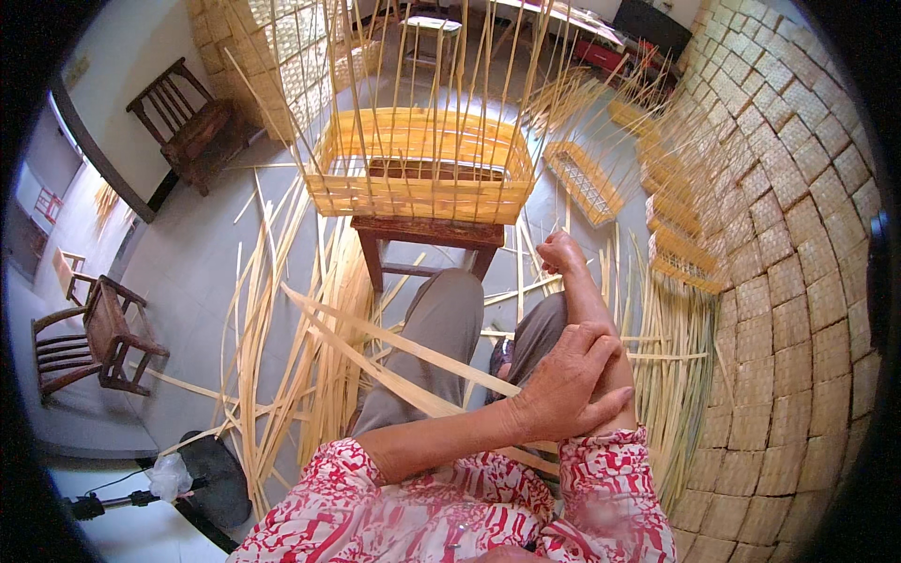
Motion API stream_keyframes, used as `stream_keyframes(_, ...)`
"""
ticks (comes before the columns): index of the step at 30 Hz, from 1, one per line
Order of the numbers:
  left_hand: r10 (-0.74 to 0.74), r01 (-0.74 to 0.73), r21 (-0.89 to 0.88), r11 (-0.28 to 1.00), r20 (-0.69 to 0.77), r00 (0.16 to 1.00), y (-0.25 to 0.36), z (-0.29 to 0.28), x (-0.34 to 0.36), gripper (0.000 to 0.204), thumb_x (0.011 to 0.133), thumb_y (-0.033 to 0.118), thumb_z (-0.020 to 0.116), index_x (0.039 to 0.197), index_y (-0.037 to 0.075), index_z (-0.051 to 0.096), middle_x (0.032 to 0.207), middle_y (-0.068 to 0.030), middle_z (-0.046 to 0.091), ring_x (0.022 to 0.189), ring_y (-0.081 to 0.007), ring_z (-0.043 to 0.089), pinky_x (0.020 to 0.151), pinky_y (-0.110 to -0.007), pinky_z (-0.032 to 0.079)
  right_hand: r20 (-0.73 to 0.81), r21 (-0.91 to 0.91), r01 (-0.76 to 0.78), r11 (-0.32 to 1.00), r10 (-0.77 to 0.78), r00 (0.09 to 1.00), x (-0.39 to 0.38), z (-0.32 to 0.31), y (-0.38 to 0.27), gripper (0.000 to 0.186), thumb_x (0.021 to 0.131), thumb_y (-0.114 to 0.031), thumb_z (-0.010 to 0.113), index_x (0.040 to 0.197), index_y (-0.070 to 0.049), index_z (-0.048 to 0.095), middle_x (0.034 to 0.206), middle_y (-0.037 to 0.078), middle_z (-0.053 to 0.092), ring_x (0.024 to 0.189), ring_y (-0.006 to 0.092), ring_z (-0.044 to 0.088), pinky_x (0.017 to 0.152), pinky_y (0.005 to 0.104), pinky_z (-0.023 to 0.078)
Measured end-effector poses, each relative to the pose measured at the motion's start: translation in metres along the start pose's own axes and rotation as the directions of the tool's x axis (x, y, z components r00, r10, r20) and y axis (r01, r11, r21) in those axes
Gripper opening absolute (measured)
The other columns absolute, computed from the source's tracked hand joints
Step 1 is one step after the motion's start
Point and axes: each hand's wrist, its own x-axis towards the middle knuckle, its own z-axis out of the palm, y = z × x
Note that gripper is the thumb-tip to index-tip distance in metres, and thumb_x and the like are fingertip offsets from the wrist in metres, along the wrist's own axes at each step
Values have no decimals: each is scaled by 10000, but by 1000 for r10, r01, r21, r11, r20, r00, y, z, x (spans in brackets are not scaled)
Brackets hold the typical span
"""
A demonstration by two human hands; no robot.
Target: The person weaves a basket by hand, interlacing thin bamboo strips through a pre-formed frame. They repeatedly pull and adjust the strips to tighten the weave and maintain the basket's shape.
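Basket (422,199) sits at 12 o'clock, woven low, tall stakes (462,47) bare above, so likely plenty left. Left hand (568,385) clasps the right forearm (591,305); right hand's (561,252) curled, can't tell around what.

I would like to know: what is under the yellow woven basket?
Under the woven basket stands a brown wooden stool. Its front edge and some legs show. The basket hides much of the seat; the left knee hides some lower parts.

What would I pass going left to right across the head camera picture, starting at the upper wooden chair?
Upper wooden chair → big yellow basket → right hand → row of small yellow baskets → wall of woven squares.
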Motion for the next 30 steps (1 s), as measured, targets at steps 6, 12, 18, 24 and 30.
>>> stream_keyframes(6,109,-139,212,967,146,983,19,5,-20,250,812,138,680,983,-5,566,1028,-185,554,971,-364,557,867,-444,484,27,-28,60,998,-60,998,5,2,11,249,873,-250,603,852,-12,672,677,147,703,534,200,673,498,346,540)
stream_keyframes(12,102,-104,8,995,151,983,40,5,-39,206,773,131,691,897,10,579,912,-148,541,837,-312,550,731,-390,474,17,-65,23,998,-22,1000,-3,1,7,239,828,-214,588,857,-4,698,688,130,711,556,201,688,533,341,553)
stream_keyframes(18,40,-42,-31,999,-55,998,8,-3,-19,213,812,138,683,919,3,557,917,-175,523,906,-361,530,791,-449,470,53,-40,-20,999,22,998,-15,4,-18,215,834,-200,572,824,-22,692,682,122,708,569,188,691,552,345,556)
stream_keyframes(24,40,-36,50,998,-97,994,20,8,-37,185,764,80,660,887,0,547,903,-144,532,805,-311,551,724,-393,484,64,-182,69,981,-58,996,-18,8,-36,239,836,-220,572,816,-30,715,681,108,712,582,178,692,603,336,555)
stream_keyframes(30,44,-6,-258,966,140,989,37,-20,-43,177,788,107,699,897,31,581,874,-138,589,817,-305,609,699,-377,505,33,-193,151,970,-148,988,-6,12,-29,268,883,-278,622,902,-20,692,675,107,697,551,164,665,521,323,545)
